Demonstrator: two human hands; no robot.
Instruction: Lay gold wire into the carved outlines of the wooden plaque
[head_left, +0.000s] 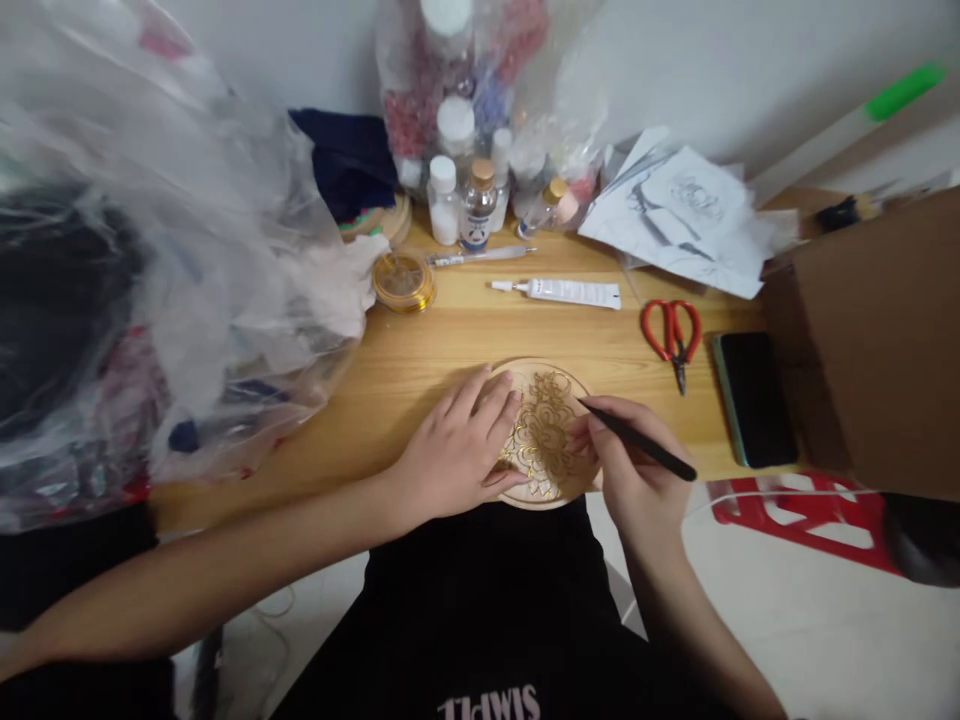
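Observation:
A round wooden plate (517, 368) with a raised rim lies at the table's front edge, partly over my lap. Gold wire (551, 420) is laid on its face in a curling floral pattern. My left hand (469, 440) grips the plate's left side, fingers over the upper left and thumb at the lower left, covering part of the pattern. In my right hand (641, 460) are black tweezers (637, 437), slanting with the narrow tip toward the plate's upper right. That hand's fingertips reach over the plate's right side; whether they pinch any wire is hidden.
A gold wire spool (403, 280), a pen (484, 256) and a white glue tube (574, 292) lie behind the plate. Red-handled pliers (673, 335), a phone (754, 400) and a cardboard box (877, 330) are right. Small bottles (444, 205) stand behind; plastic bags (247, 250) crowd the left.

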